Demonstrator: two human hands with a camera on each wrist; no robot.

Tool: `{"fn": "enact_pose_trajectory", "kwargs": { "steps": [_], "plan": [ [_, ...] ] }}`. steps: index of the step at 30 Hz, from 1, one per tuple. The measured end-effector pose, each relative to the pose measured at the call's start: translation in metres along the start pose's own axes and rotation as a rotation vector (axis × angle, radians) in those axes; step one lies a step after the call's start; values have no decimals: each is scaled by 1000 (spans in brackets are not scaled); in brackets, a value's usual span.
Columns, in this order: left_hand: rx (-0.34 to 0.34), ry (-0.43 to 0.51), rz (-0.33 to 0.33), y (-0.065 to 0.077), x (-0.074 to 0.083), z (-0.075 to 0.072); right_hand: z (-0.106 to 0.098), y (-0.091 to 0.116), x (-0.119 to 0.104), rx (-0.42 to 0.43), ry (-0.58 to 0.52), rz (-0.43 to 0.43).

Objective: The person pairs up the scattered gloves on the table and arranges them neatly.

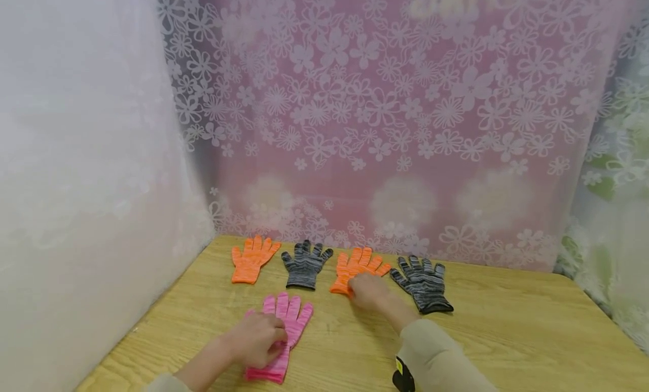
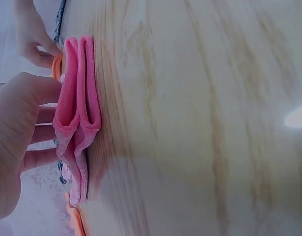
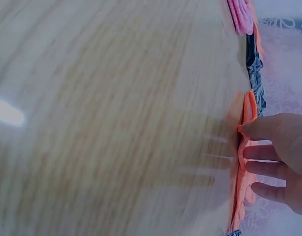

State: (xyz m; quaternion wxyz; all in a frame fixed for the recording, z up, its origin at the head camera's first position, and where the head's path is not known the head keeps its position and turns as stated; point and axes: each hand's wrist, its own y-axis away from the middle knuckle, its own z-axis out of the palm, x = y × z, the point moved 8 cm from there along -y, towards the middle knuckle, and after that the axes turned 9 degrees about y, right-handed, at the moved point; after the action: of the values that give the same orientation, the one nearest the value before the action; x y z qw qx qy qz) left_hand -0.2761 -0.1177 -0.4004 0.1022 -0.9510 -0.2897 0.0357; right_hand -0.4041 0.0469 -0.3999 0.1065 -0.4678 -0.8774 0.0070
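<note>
A pair of pink gloves (image 1: 269, 374), one stacked on the other, lies on the wooden table, their two cuff openings showing in the left wrist view. Over them is my left hand (image 1: 257, 338), its slightly bent fingers touching the top pink glove (image 2: 67, 105). Farther back, an orange glove (image 1: 362, 261) lies palm-flat with fingers spread. My right hand (image 1: 369, 292) rests at its cuff edge; in the right wrist view the extended fingers touch the orange fabric (image 3: 247, 142). Neither hand appears to lift any cloth.
Along the back lie another orange glove (image 1: 249, 262), a grey-black glove (image 1: 305, 266) and a second grey-black glove (image 1: 425, 285) beside my right forearm. A flowered pink curtain (image 1: 385, 127) hangs behind the wooden table (image 1: 522, 330); a white sheet (image 1: 101, 183) hangs at left.
</note>
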Motion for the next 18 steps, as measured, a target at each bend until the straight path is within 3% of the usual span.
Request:
{"fn": "enact_pose_trajectory", "kwargs": {
  "steps": [9,14,18],
  "plan": [
    [-19,-16,27,1,6,-4,0,7,-7,19,2,-48],
    [10,15,78,4,16,-11,-6,13,1,3,-67,2],
    [-26,51,104,6,25,-12,-22,22,14,51,-142,70]
  ]
}}
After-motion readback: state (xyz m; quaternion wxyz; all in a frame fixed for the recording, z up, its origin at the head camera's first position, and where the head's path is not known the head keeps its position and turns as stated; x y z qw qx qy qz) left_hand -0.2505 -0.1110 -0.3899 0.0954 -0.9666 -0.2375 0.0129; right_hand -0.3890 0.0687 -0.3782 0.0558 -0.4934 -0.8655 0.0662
